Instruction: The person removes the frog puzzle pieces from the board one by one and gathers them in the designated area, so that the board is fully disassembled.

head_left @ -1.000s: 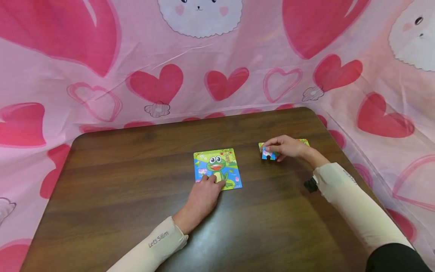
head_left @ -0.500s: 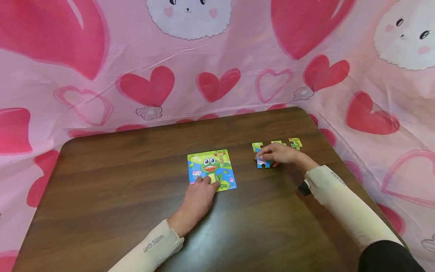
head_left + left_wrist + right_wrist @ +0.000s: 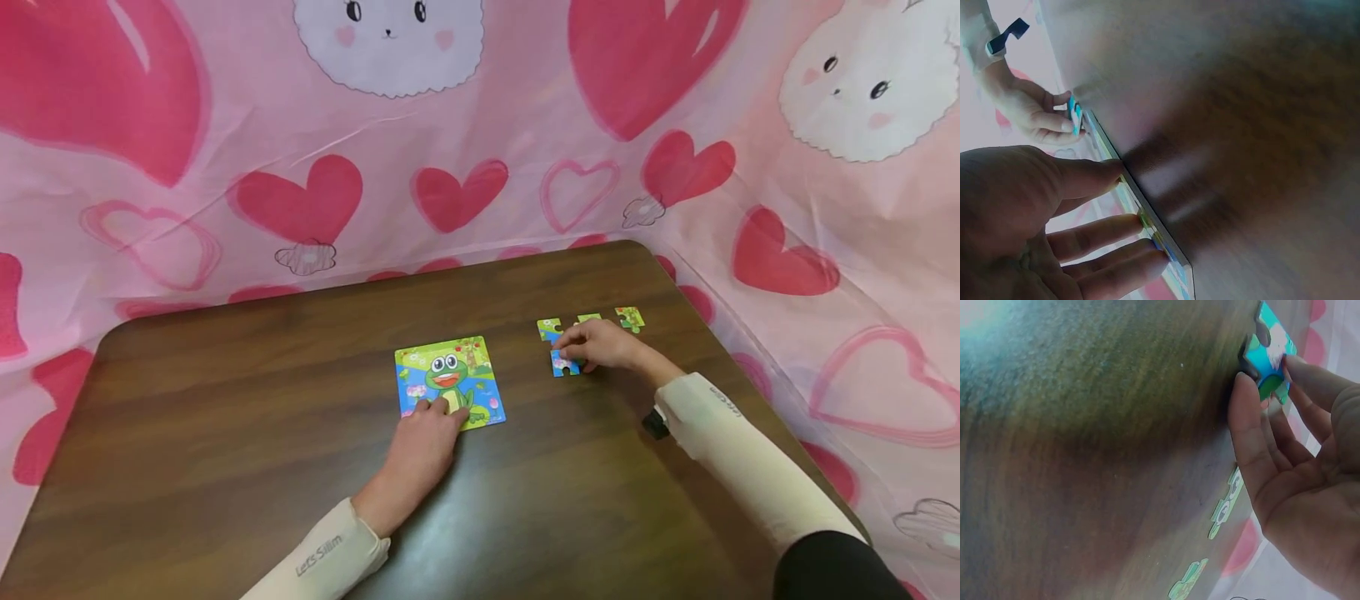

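Observation:
My right hand (image 3: 602, 344) pinches a blue jigsaw piece (image 3: 564, 364) with pink flower print between thumb and fingers. In the right wrist view the jigsaw piece (image 3: 1270, 353) is tilted close over the table. Behind that hand lie a green-and-blue corner piece (image 3: 549, 329), a partly covered green piece (image 3: 588, 317) and another corner piece (image 3: 628, 317). My left hand (image 3: 422, 446) rests on the lower edge of a square frog picture board (image 3: 483, 390). Seen from the left wrist, its fingers (image 3: 1125, 265) lie on the board, with the thumb at its edge.
The brown wooden table (image 3: 247, 417) has rounded far corners. A pink cloth with hearts (image 3: 461, 196) hangs behind it and along the right side. The right sleeve (image 3: 742, 450) has a small black device (image 3: 656, 424) at the wrist.
The right hand brings the flower piece down toward the near side, just below the left corner piece. The head view turns right. My left hand stays on the board.

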`<action>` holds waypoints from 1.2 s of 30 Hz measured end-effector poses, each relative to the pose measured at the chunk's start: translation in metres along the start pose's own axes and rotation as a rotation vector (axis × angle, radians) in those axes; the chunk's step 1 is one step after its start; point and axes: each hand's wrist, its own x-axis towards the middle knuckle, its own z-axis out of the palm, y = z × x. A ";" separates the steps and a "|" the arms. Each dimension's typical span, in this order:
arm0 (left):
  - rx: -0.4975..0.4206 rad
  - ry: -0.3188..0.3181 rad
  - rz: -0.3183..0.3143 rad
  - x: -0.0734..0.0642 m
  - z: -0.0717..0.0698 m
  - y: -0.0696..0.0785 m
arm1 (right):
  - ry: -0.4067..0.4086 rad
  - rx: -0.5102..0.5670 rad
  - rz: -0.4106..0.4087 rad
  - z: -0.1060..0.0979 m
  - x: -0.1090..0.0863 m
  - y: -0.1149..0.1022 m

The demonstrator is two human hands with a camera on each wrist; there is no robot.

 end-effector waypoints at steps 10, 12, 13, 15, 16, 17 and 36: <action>0.012 0.014 0.009 -0.004 -0.003 -0.003 | 0.081 -0.067 0.026 0.008 0.000 -0.006; 0.018 0.006 0.000 -0.004 -0.003 -0.004 | 0.069 -0.063 0.018 0.008 0.001 -0.006; 0.022 0.002 -0.006 -0.005 -0.003 -0.004 | 0.063 -0.058 0.011 0.009 0.002 -0.007; 0.034 0.000 -0.015 -0.006 -0.003 -0.006 | 0.052 -0.055 -0.007 0.010 0.004 -0.007; 0.038 0.002 -0.018 -0.006 -0.003 -0.007 | 0.047 -0.056 -0.021 0.010 0.005 -0.007; 0.042 0.007 -0.019 -0.007 -0.002 -0.007 | 0.047 -0.056 -0.025 0.010 0.006 -0.008; 0.088 0.052 0.023 -0.005 0.002 -0.006 | 0.123 -0.094 -0.073 0.005 0.006 -0.027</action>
